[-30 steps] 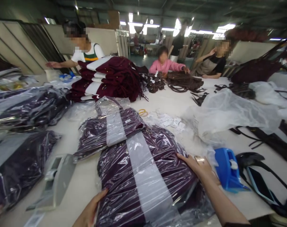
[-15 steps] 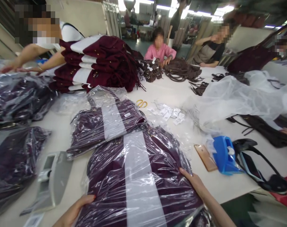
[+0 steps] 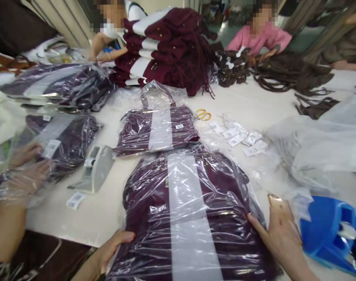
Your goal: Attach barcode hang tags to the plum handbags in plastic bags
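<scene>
Left of the left hand (image 3: 109,251), on the surface (image 3: 57,222), one grey tape dispenser (image 3: 103,168). Laying that hand's thumb on the edge of one large maroon bag (image 3: 156,214), inside a clear plastic sleeve (image 3: 233,210), between both hands; with fingers hidden, cannot tell whether pinching. Just beyond, one smaller maroon handbag (image 3: 141,130), likewise sleeved. Laying the thumb of the right hand (image 3: 280,240) on the opposite edge, again unable to tell the grip. Right of it, one blue tape dispenser (image 3: 321,222).
</scene>
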Tool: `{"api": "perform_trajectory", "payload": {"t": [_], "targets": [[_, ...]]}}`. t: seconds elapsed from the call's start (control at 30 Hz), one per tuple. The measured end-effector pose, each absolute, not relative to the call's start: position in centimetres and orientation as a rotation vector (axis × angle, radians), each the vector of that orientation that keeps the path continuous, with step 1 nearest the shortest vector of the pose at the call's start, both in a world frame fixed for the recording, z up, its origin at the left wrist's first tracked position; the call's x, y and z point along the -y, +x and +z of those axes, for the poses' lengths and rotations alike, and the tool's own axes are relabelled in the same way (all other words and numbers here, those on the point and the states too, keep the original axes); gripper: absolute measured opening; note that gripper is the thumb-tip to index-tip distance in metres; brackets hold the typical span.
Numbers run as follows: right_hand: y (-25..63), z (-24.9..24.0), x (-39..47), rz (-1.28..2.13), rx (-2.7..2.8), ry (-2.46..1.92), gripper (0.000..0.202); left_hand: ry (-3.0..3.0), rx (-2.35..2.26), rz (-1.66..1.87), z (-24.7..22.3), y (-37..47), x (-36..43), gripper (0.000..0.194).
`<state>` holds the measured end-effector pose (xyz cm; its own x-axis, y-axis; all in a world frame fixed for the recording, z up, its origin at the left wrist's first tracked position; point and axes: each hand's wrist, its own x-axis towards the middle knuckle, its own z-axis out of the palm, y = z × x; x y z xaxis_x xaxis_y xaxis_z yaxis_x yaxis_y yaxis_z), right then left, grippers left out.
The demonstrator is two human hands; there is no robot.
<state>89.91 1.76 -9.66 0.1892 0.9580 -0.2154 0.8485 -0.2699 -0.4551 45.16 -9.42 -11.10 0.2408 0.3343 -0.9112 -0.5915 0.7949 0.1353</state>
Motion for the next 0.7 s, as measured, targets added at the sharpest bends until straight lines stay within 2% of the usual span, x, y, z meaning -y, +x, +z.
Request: {"api": "perform_trajectory", "payload": {"t": [0.1, 0.2, 0.3, 0.37, 0.43, 0.47, 0.57, 0.7], "targets": [[86.2, -8.4, -4.0, 0.196, 2.085, -1.883, 0.059, -0.179, -1.199, 0.666, -10.8, 47.6, 10.5, 0.042], [81.5, -9.8, -5.1, 0.064, 2.408, -1.491, 0.053, -0.088, -1.234, 0.645, -10.2, 48.7, 11.2, 0.048], [78.8, -12.8, -4.7, 0.031, 2.551, -1.415, 0.060, 0.137, -1.390, 0.595, -8.9, 47.3, 10.4, 0.073], [78.4, -14.3, -4.2, 0.032, 2.557, -1.444, 0.063, 0.403, -1.729, 0.594, -7.9, 45.4, 8.4, 0.094], [78.7, -15.0, -3.8, 0.034, 2.555, -1.451, 0.063, 0.759, -2.110, 0.577, -7.2, 43.9, 4.7, 0.101], [78.8, -15.0, -3.7, 0.033, 2.557, -1.447, 0.062, 0.957, -2.221, 0.546, -7.2, 43.5, 2.4, 0.097], [79.2, -14.6, -3.3, 0.021, 2.563, -1.442, 0.058, 1.487, -2.273, 0.445, -8.4, 44.5, -5.2, 0.068], [79.0, -13.1, -3.1, 0.005, 2.540, -1.445, 0.050, 1.785, -2.278, 0.301, -11.7, 48.1, -11.4, 0.045]]}}
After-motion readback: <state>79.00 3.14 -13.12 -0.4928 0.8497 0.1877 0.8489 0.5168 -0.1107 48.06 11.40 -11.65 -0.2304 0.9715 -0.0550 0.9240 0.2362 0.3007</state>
